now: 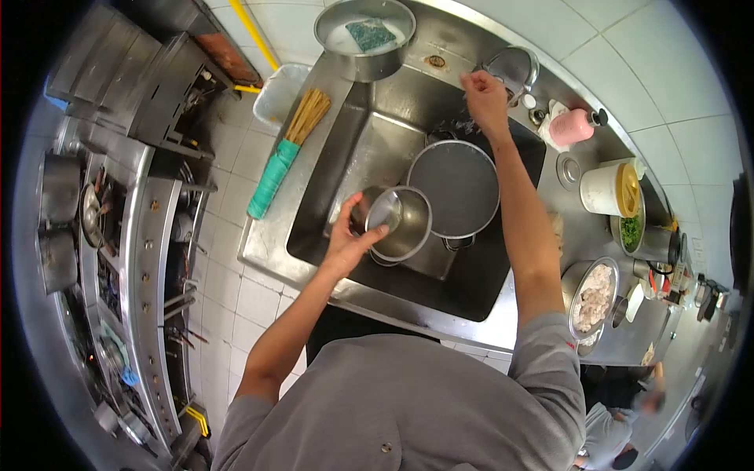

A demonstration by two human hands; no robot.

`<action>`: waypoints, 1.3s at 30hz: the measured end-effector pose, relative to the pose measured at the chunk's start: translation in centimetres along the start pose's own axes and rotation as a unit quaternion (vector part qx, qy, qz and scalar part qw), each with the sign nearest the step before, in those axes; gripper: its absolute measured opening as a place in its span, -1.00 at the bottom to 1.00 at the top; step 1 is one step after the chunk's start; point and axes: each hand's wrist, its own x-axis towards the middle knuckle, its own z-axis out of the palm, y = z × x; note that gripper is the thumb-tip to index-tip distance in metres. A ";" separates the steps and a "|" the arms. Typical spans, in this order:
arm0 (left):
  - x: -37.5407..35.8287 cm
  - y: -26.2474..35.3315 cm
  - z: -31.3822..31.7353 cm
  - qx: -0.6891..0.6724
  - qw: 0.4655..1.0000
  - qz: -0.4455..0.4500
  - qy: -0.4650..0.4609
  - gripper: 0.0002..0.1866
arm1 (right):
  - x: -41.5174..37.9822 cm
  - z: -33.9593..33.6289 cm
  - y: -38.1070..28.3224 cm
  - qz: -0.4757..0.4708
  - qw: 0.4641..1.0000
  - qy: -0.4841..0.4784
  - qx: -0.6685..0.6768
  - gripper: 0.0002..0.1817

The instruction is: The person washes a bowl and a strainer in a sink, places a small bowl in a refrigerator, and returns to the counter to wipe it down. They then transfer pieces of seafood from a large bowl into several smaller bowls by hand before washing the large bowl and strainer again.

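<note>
My left hand grips a small round metal pot by its side, thumb at the rim, holding it tilted over the sink. Close to the curved tap at the back of the sink is my right hand, its fingers curled together. Whatever they hold, if anything, is too small to make out. Below that hand, water splashes near the sink's back wall. A large round pot with a grey inside sits in the sink, between the small pot and my right forearm.
A metal basin with a green scouring pad stands at the back left. A bamboo brush lies on the left edge. Along the right are a pink bottle, a white tub and a bowl of pale meat. Another person is at lower right.
</note>
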 end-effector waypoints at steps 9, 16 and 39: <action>2.2 1.6 -6.7 0.035 0.994 0.003 -0.106 -0.09 | 8.7 13.4 -11.4 -0.045 0.974 -0.074 -0.210 -0.60; 1.5 4.3 -11.6 0.096 0.985 0.061 -0.127 -0.05 | 13.0 22.4 -7.9 0.150 0.940 -0.050 -0.301 -0.51; 2.1 2.7 -7.9 0.060 0.994 -0.009 -0.089 -0.18 | 0.8 -1.7 -5.6 0.309 0.933 0.157 0.095 -0.87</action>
